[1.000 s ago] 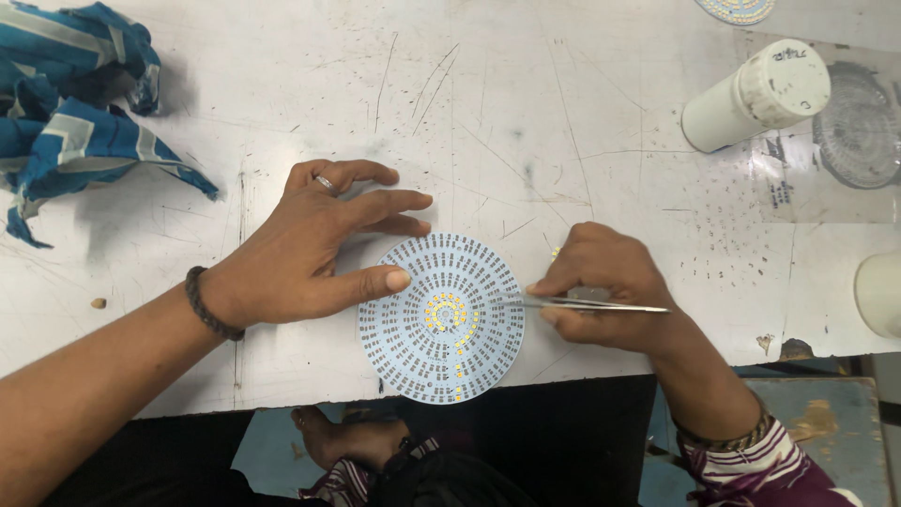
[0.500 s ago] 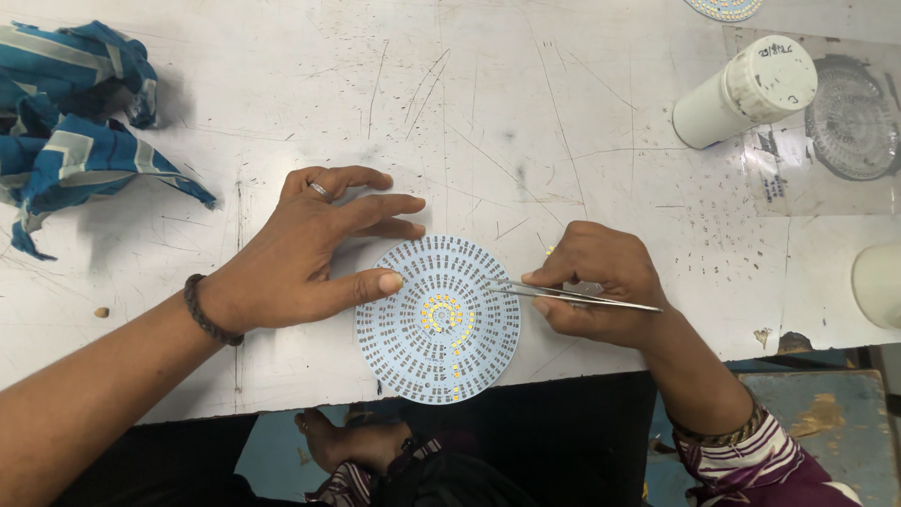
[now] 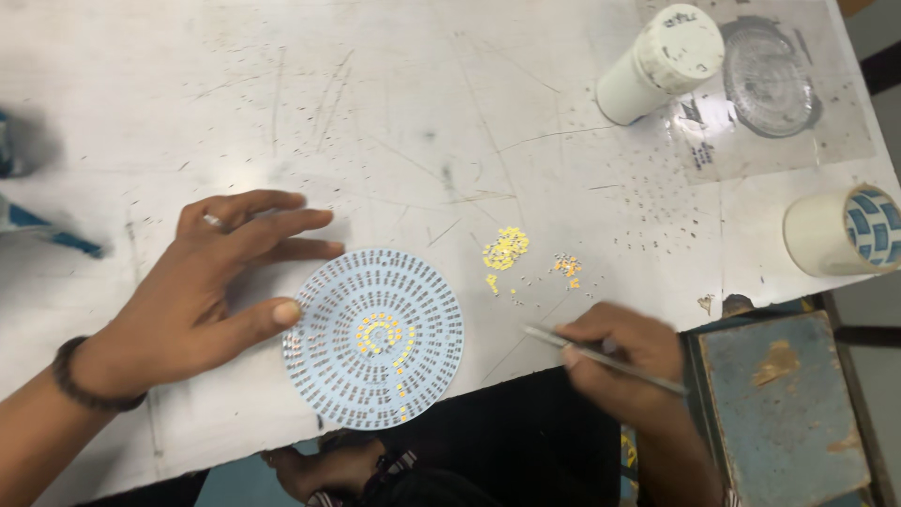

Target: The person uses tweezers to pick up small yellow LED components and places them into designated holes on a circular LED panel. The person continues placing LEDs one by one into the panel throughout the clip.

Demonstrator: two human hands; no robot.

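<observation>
- White desk [image 3: 394,122], head view: the round board [image 3: 374,336] lies flat at the near edge, the left hand [image 3: 202,291] spread wide, thumb touching its rim.
- Right hand [image 3: 624,361] pinches tweezers [image 3: 601,357] just right of the board, tips off it.
- Yellow chips fill only the inner rings; most pads look bare, so I judge it early.
- Loose chips [image 3: 505,249] wait nearby on the desk.

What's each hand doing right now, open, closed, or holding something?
Left hand: open, fingers spread, thumb touching the rim of the round circuit board.
Right hand: closed on the tweezers, off the board.
</observation>
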